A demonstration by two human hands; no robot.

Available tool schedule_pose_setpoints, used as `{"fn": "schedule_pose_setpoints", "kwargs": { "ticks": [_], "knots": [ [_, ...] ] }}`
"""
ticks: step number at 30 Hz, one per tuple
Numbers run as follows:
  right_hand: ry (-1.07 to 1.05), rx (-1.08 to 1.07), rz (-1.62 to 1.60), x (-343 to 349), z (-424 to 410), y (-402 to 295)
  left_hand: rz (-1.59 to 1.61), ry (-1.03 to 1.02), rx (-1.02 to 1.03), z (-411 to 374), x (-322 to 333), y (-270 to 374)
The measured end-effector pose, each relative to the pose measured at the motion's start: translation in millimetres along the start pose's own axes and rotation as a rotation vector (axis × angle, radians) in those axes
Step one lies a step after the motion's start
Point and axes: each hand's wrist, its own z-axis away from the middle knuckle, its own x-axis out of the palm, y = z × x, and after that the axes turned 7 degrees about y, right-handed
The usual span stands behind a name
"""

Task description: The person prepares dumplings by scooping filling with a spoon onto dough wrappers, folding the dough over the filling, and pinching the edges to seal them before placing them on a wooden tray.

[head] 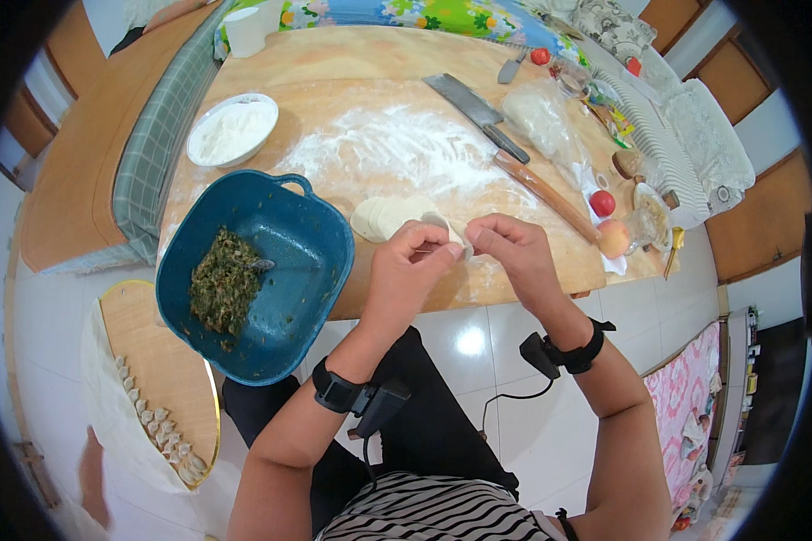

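Observation:
My left hand (406,274) and my right hand (518,251) meet above the near edge of the floured wooden board (352,287). Between their fingertips is a dough wrapper (467,249), bent up and partly hidden by the fingers. Whether any filling sits inside it I cannot tell. Just behind my left hand, several round dough wrappers (386,218) lie overlapped on the board. On my left stands a blue basin (311,270), with chopped green filling (223,284) heaped along one side and a spoon (262,264) stuck in it.
A bowl of flour (233,130), a cleaver (461,97) and a rolling pin (548,196) rest on the board. At the right are a tomato (602,203), a peach (613,238) and plastic bags (541,115). Lower left, several dumplings (159,426) line a round board (169,351); another person's limb (93,473) is nearby.

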Motion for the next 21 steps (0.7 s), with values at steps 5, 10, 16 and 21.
{"fn": "schedule_pose_setpoints", "kwargs": {
  "ticks": [5,10,16,21],
  "knots": [
    [0.029,0.265,-0.586,-8,-17,15,0.393,-0.042,-0.187,-8,-5,-1],
    [-0.017,0.274,-0.832,-19,-21,23,0.79,-0.008,-0.287,-12,-13,-3],
    [0.251,0.28,-0.858,-54,-33,34,0.736,0.092,-0.314,-16,-8,-10],
    [0.325,-0.177,-0.055,-74,-66,30,0.143,0.115,-0.218,-29,-3,-24]
  ]
}}
